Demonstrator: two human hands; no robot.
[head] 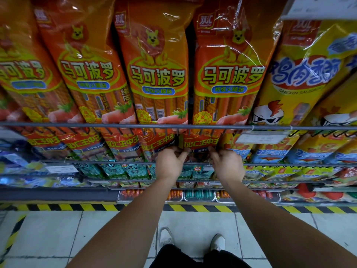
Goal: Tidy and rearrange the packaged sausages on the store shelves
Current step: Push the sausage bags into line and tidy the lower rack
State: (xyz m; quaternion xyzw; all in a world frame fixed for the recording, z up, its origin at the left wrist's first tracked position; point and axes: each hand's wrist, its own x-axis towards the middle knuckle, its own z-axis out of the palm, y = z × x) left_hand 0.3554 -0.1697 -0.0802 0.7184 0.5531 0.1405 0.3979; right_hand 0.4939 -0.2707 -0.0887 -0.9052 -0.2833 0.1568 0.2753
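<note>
Fingers (180,150) of the left hand (170,161) were curled on the left edge of a red sausage pack (200,144). The right hand (227,164) had its fingers curled on the right edge of the same pack, so both hands held it between them. This pack stood on the second shelf, at the right end of a row of red packs (119,144) that all leaned the same way. Just to its right were yellow and blue packs (270,151).

Up above, on the top shelf, big orange packs (158,74) with a lion picture stood side by side behind a grey wire rail (77,124). To the right of them were tall yellow chicken sausage packs (301,78) with a white rooster in dark glasses. A white price tag (260,138) hung under the rail on the right.

Below the hands were small green packs (119,171). Lower down sat trays (199,195) of little sausages. Black and yellow striped tape (77,207) ran along the bottom of the shelves. Near the person, the floor (96,233) had pale tiles, and two white shoes (217,241) stood on it
</note>
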